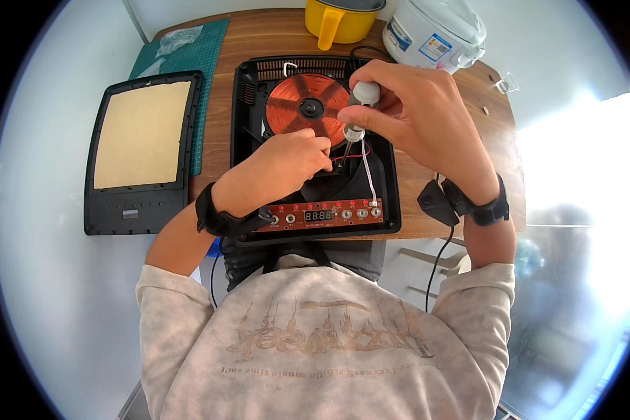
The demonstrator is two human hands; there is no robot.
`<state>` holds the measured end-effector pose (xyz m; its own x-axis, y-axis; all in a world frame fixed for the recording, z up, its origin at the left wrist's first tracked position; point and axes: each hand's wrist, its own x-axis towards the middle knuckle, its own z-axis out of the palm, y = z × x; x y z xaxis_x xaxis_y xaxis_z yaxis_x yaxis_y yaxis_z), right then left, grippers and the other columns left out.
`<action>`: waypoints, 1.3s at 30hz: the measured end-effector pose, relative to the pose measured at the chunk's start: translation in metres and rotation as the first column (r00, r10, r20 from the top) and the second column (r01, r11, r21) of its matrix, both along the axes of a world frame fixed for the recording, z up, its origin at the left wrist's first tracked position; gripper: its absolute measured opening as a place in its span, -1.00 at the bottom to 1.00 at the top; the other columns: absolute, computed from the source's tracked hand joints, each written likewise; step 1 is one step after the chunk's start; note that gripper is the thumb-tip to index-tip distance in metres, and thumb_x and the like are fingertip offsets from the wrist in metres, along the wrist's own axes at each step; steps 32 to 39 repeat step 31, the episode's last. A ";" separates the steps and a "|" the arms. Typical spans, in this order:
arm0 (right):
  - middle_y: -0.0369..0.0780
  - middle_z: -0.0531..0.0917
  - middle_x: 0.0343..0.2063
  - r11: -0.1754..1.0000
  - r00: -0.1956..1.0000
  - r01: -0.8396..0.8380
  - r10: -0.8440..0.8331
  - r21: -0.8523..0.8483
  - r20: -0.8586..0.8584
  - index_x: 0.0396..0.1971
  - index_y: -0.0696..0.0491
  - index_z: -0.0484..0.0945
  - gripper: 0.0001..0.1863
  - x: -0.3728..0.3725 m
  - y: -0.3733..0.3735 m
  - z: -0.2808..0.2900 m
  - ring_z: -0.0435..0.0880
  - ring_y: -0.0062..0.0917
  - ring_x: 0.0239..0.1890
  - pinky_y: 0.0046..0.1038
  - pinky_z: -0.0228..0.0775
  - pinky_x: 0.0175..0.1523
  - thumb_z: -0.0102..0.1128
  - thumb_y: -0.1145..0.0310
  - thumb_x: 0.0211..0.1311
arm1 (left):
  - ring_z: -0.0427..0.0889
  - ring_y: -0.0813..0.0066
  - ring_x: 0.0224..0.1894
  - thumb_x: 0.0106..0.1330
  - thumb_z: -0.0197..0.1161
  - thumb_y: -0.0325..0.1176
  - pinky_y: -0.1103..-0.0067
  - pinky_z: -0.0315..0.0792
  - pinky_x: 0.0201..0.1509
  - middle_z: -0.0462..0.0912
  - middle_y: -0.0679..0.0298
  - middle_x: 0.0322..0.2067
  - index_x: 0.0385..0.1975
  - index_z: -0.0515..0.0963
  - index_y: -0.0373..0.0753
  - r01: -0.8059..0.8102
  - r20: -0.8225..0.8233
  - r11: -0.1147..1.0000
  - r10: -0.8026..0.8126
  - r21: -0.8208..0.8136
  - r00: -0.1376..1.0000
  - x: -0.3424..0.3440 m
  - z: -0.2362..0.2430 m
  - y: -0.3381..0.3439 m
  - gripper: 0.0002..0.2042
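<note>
An opened induction cooker (390,203) lies in front of me, its black housing showing a round copper coil (287,105) and a red-brown control board (255,220) along the near edge. My right hand (413,105) grips a screwdriver (365,94) by its grey and white handle. The shaft points down into the housing, just right of the coil's lower edge. Fingers curled together, my left hand (287,164) is close to the screwdriver tip, beside a thin red wire (350,155). Whatever those fingers pinch is hidden. A white cable (369,171) runs down to the control board.
The cooker's detached top panel (143,136) lies at the left, partly over a green cutting mat (213,63). A yellow pot (353,24) and a white rice cooker (434,31) stand at the back. A small clear cup (505,84) sits near the table's right edge.
</note>
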<state>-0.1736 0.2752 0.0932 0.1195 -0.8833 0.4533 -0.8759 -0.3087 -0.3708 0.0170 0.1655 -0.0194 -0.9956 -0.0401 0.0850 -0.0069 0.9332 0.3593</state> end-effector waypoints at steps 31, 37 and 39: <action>-0.28 0.54 -0.83 0.822 0.672 0.427 -0.567 -0.376 -0.476 -0.75 0.01 0.59 -0.32 0.026 0.010 -0.010 0.58 -0.43 -0.79 -0.49 0.29 -0.69 0.25 -0.36 0.17 | 0.70 0.07 -0.08 0.33 0.36 -0.18 0.35 0.53 0.09 0.72 0.06 -0.14 0.01 0.57 -0.25 -0.153 0.081 0.954 0.136 0.257 0.987 -0.020 0.059 0.008 -0.64; -0.28 0.54 -0.83 0.822 0.672 0.427 -0.567 -0.376 -0.476 -0.75 0.01 0.59 -0.32 0.026 0.010 -0.010 0.58 -0.43 -0.79 -0.49 0.29 -0.69 0.25 -0.36 0.17 | 0.70 0.07 -0.08 0.33 0.36 -0.18 0.35 0.53 0.09 0.72 0.06 -0.14 0.01 0.57 -0.25 -0.153 0.081 0.954 0.136 0.257 0.987 -0.020 0.059 0.008 -0.64; -0.28 0.54 -0.83 0.822 0.672 0.427 -0.567 -0.376 -0.476 -0.75 0.01 0.59 -0.32 0.026 0.010 -0.010 0.58 -0.43 -0.79 -0.49 0.29 -0.69 0.25 -0.36 0.17 | 0.70 0.07 -0.08 0.33 0.36 -0.18 0.35 0.53 0.09 0.72 0.06 -0.14 0.01 0.57 -0.25 -0.153 0.081 0.954 0.136 0.257 0.987 -0.020 0.059 0.008 -0.64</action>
